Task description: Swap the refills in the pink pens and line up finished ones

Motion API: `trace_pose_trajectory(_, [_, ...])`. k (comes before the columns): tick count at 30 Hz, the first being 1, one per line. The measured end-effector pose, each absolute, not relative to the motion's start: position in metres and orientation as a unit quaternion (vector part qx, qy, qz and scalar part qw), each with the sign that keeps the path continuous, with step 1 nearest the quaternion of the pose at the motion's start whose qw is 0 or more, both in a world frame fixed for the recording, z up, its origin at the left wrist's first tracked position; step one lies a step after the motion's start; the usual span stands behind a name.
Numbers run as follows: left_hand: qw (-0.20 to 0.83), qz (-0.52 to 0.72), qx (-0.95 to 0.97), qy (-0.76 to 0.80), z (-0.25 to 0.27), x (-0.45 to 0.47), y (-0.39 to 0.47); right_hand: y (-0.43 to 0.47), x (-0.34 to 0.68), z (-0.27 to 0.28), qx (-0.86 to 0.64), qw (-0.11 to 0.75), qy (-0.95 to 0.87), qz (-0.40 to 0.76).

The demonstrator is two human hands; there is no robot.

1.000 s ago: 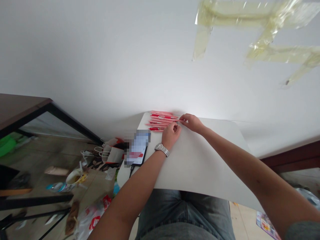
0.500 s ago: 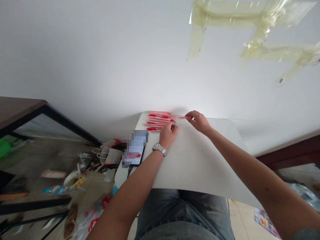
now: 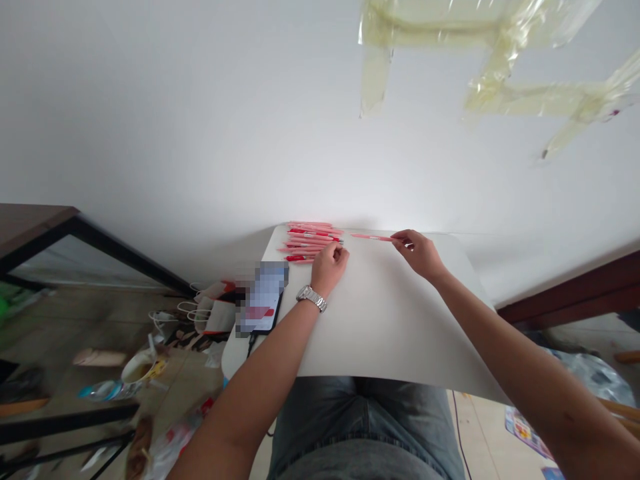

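A pile of pink and red pens (image 3: 307, 241) lies on the white table (image 3: 380, 320), close to the wall. Between the fingertips of my right hand (image 3: 416, 252) is one pink pen (image 3: 371, 237), pinched at its right end and pointing left toward the pile, apart from it. My left hand (image 3: 330, 268), with a metal watch on the wrist, rests curled at the near right edge of the pile. Its fingers are closed, and whatever is inside them is hidden.
A phone (image 3: 266, 297) with a cable lies at the table's left edge. On the floor to the left are paper bags (image 3: 215, 313), a tub (image 3: 139, 368) and a plastic bottle (image 3: 103, 391). A dark wooden table (image 3: 35, 223) stands at far left; the wall is behind.
My right hand has moved right, drawing the pink pen clear of the pile. The left hand stays beside the pile. The whole view has shifted slightly.
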State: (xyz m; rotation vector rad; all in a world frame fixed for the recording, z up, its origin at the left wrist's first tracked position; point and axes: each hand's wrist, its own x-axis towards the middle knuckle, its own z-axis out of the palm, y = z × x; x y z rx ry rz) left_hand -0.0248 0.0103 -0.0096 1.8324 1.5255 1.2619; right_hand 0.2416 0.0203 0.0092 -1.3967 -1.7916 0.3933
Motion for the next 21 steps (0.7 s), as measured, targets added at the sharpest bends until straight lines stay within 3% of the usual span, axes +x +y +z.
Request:
trace_pose_trajectory(11, [0.221, 0.458, 0.667, 0.544, -0.007, -0.026, 0.009, 0.009, 0.248, -0.019, -0.586, 0.424, -0.645, 0.246])
trace_pose_trajectory(21, [0.23, 0.463, 0.673, 0.528, -0.004, -0.024, 0.007, 0.003, 0.247, -0.018, -0.59, 0.442, -0.632, 0.238])
